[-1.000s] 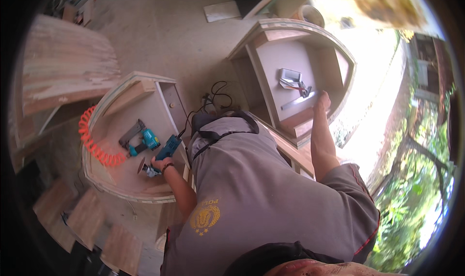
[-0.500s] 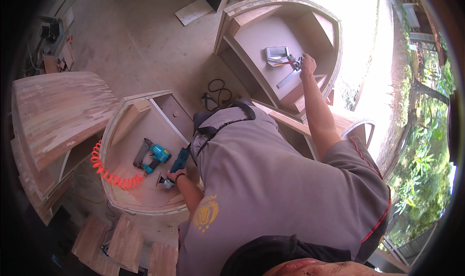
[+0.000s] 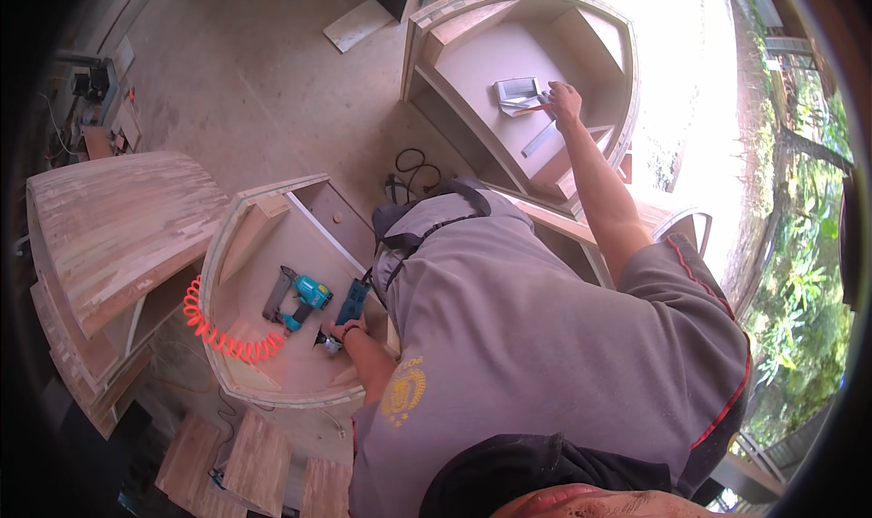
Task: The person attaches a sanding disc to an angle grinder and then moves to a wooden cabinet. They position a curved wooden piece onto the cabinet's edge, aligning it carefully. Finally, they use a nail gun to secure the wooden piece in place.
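My left hand [image 3: 349, 330] is closed around a teal power tool with a metal base [image 3: 352, 302], which looks like a trim router, inside the left curved cabinet. Beside it lies a teal nail gun [image 3: 309, 291] with an orange coiled hose [image 3: 227, 343]. My right hand [image 3: 565, 105] reaches into the far right curved cabinet, its fingers pinched on a small metal thing I cannot make out. Just left of those fingers is an open silver case [image 3: 518, 93] with something red at its edge. A flat metal strip [image 3: 540, 139] lies below the hand.
The left cabinet [image 3: 289, 396] and the right cabinet [image 3: 427, 109] have raised curved rims. A wood-veneered curved piece [image 3: 127, 227] stands at the far left. Boards [image 3: 257, 454] lean at the lower left. A black cable [image 3: 418, 168] lies on the floor between the cabinets.
My right hand has moved left, closer to the silver case, and the small metal thing is now mostly hidden by the fingers. My left hand stays on the power tool. The whole view has shifted slightly.
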Demonstrator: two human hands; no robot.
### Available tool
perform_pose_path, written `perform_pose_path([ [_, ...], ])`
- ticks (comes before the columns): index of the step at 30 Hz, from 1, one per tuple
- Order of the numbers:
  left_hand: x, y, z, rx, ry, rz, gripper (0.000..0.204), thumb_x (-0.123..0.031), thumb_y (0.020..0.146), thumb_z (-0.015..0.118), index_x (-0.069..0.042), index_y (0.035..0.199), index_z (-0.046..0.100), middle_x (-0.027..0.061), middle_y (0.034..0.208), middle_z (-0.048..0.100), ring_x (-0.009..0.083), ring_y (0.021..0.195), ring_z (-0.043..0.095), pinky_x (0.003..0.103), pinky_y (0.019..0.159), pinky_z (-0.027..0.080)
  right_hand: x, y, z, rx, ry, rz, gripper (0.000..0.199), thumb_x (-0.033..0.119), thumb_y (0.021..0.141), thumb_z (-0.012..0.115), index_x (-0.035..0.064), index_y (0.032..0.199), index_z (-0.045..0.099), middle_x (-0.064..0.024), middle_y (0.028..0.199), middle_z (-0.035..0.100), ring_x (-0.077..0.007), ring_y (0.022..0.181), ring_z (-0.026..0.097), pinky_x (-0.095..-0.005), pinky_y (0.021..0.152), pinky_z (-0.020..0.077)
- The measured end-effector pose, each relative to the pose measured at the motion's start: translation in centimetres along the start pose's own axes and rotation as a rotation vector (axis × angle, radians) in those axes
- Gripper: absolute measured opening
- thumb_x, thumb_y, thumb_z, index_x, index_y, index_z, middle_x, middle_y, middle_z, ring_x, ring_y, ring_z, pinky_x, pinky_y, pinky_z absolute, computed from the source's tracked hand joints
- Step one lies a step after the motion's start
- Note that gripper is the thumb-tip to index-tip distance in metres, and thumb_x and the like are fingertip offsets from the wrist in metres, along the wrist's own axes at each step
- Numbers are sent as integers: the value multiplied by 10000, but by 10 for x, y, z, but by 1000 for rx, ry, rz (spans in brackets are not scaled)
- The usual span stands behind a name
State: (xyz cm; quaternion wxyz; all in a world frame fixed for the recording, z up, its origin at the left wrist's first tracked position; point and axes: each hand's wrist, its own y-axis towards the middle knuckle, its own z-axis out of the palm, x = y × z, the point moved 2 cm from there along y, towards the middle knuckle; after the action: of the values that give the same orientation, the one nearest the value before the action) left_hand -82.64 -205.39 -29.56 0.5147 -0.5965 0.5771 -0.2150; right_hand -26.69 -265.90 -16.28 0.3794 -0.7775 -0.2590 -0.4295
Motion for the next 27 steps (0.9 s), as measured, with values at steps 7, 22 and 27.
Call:
perform_pose_path([
  [7, -1, 16, -8, 17, 54, -34, 562, -463, 925, 637, -119, 1363, 567, 117, 1308, 611, 338, 1039, 639, 688, 915, 560, 2, 1, 8, 129, -34, -5, 309, 147, 936, 696, -55, 1170, 696, -82, 975, 678, -133, 821, 617, -267, 736, 535],
  [22, 150, -307, 128, 570, 761, 1441, 467, -233, 974, 687, 26, 1343, 567, 174, 1266, 624, 263, 1156, 613, 399, 977, 508, 31, 81, 53, 345, -515, -441, 824, 414, 768, 890, -19, 1394, 576, -265, 1232, 666, -354, 1145, 669, -463, 984, 541],
  [27, 308, -364, 265, 1263, 985, 1102, 447, -184, 982, 727, 41, 1349, 608, 183, 1253, 715, 240, 1157, 689, 340, 988, 557, 9, 143, 110, 403, -553, -657, 1079, 486, 686, 951, -24, 1490, 444, -279, 1382, 522, -374, 1234, 592, -478, 1036, 510],
])
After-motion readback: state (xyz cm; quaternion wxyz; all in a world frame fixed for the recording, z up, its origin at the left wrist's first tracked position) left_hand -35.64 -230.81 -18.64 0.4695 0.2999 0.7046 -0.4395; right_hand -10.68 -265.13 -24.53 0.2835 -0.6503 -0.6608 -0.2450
